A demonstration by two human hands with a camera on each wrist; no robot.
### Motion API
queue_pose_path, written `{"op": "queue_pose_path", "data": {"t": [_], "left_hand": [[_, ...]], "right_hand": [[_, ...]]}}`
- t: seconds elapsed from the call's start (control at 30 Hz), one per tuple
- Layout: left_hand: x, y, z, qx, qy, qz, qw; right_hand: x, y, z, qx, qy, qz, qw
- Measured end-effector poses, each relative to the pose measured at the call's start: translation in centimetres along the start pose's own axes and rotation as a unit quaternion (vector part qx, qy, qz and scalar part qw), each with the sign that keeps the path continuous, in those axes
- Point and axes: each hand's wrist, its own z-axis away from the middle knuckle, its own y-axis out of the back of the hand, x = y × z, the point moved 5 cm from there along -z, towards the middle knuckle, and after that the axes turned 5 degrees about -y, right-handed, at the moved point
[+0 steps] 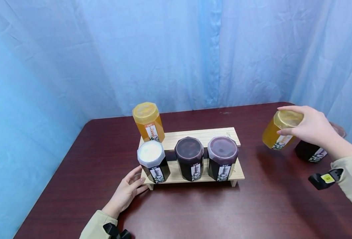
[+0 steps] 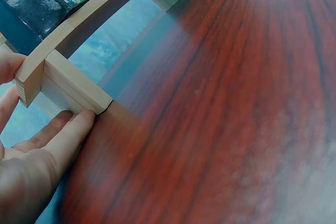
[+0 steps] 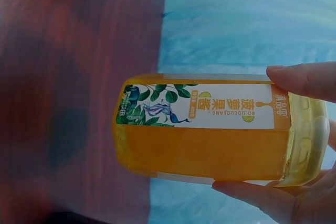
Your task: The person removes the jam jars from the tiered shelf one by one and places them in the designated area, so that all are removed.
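Note:
My right hand (image 1: 310, 124) grips a jar of yellow pineapple jam (image 3: 205, 150) near its lid, thumb and fingers on opposite sides. In the head view the jar hangs tilted above the table, right of a two-step wooden rack (image 1: 198, 135). At the rack's front left corner, my left hand (image 1: 126, 191) holds the end of the lower board; in the left wrist view, fingertips (image 2: 84, 121) press on its leg. Another yellow jar (image 1: 148, 124) stands at the upper step's left end. Along the lower step are a white-lidded dark jar (image 1: 152, 159), a black-lidded jar (image 1: 189, 157) and a purple-lidded jar (image 1: 222, 156).
Another dark jar (image 1: 310, 151) stands on the table at the right, partly hidden behind my right hand and wrist. The dark red wooden table (image 1: 193, 212) runs back to a light blue curtain (image 1: 152, 56), which also hangs at both sides.

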Motion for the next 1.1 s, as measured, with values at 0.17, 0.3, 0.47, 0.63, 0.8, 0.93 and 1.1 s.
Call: {"op": "queue_pose_path", "data": {"t": [0.17, 0.3, 0.47, 0.63, 0.8, 0.93, 1.1], "left_hand": [[-0.2, -0.1, 0.1, -0.004, 0.004, 0.003, 1.0], [-0.2, -0.1, 0.1, -0.005, 0.003, 0.005, 1.0], [-0.1, -0.1, 0.1, -0.004, 0.001, 0.006, 1.0], [-0.1, -0.1, 0.1, -0.001, 0.002, 0.006, 1.0], [0.0, -0.2, 0.1, 0.002, 0.001, 0.005, 1.0], [0.0, -0.2, 0.2, 0.003, 0.003, 0.008, 1.0], [0.1, -0.2, 0.2, 0.006, 0.002, 0.006, 1.0]], "right_hand": [[1.1, -1.0, 0.3, -0.006, 0.019, 0.013, 0.9997], [1.9, -1.5, 0.6, -0.006, 0.025, 0.015, 0.9996], [2.5, -2.1, 1.0, 0.005, 0.037, 0.027, 0.9989], [3.3, -2.8, 1.2, 0.012, 0.051, 0.045, 0.9976], [4.0, -2.9, 1.3, 0.013, 0.047, 0.039, 0.9981], [4.3, -2.7, 1.2, 0.009, 0.04, 0.03, 0.9987], [4.5, -2.8, 1.0, 0.0, 0.047, 0.031, 0.9984]]}}
